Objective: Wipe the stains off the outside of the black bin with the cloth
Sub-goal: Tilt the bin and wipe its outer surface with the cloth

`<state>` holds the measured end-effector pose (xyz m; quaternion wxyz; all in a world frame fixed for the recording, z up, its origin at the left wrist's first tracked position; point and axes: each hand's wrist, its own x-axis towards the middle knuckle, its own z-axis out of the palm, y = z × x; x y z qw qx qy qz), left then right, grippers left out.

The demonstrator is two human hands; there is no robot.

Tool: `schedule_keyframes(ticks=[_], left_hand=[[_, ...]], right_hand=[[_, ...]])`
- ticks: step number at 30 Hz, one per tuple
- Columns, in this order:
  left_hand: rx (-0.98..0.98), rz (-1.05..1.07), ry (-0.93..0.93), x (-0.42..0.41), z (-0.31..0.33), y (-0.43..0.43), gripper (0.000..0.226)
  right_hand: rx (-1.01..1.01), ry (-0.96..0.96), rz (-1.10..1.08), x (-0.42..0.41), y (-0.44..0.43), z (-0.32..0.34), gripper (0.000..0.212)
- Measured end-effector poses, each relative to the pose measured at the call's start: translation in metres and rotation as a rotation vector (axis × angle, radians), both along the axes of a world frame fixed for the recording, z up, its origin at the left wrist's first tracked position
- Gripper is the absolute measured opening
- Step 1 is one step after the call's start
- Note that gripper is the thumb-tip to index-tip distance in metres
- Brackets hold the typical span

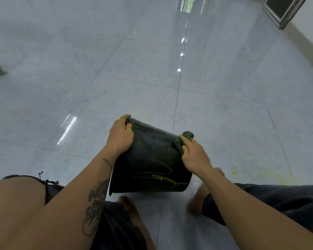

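The black bin [150, 159] lies tilted on its side on the tiled floor between my legs, one end pointing away from me. Yellow-green streaks run across its near outer wall [163, 179]. My left hand [120, 135] grips the bin's far left edge, fingers curled over the end. My right hand [193, 155] is closed on a dark green cloth [183, 139], which is pressed against the bin's upper right side.
Glossy grey floor tiles [116, 78] spread all around. Yellow specks and smears [257, 175] dot the floor to the right of the bin. My bent legs and bare feet [128, 206] flank the bin. A door frame [285, 11] stands at the far right.
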<state>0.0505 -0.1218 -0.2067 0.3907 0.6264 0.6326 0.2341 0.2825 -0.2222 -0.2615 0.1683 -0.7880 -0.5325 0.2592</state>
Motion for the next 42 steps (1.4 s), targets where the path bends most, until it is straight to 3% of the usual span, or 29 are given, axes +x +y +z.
schedule_keyframes(ticks=[8, 14, 22, 26, 30, 34, 39, 42], left_hand=[[-0.151, 0.056, -0.090, 0.001, 0.003, 0.015, 0.048], [-0.095, 0.072, -0.021, 0.000, 0.001, 0.010, 0.050], [-0.052, 0.121, -0.088, -0.004, -0.006, -0.006, 0.048], [-0.090, 0.119, -0.086, -0.002, -0.005, 0.006, 0.049], [-0.097, 0.127, -0.092, 0.001, -0.002, 0.013, 0.050], [-0.096, 0.086, -0.078, -0.002, -0.002, 0.008, 0.049], [-0.052, 0.084, -0.077, -0.005, -0.004, -0.010, 0.048], [-0.047, 0.107, -0.065, -0.004, -0.006, -0.008, 0.048]], right_hand=[[0.115, -0.049, 0.073, -0.020, -0.048, -0.005, 0.058], [0.142, -0.104, 0.018, -0.006, -0.032, -0.009, 0.056], [-0.134, -0.113, -0.027, -0.025, 0.034, 0.018, 0.055], [0.049, -0.127, 0.160, -0.052, 0.014, 0.017, 0.058], [0.103, -0.123, 0.253, -0.045, -0.023, 0.010, 0.061], [0.047, -0.161, 0.175, -0.039, -0.008, 0.012, 0.058], [-0.165, -0.091, -0.009, -0.034, 0.048, 0.022, 0.048], [-0.108, -0.141, 0.017, -0.041, 0.044, 0.023, 0.048]])
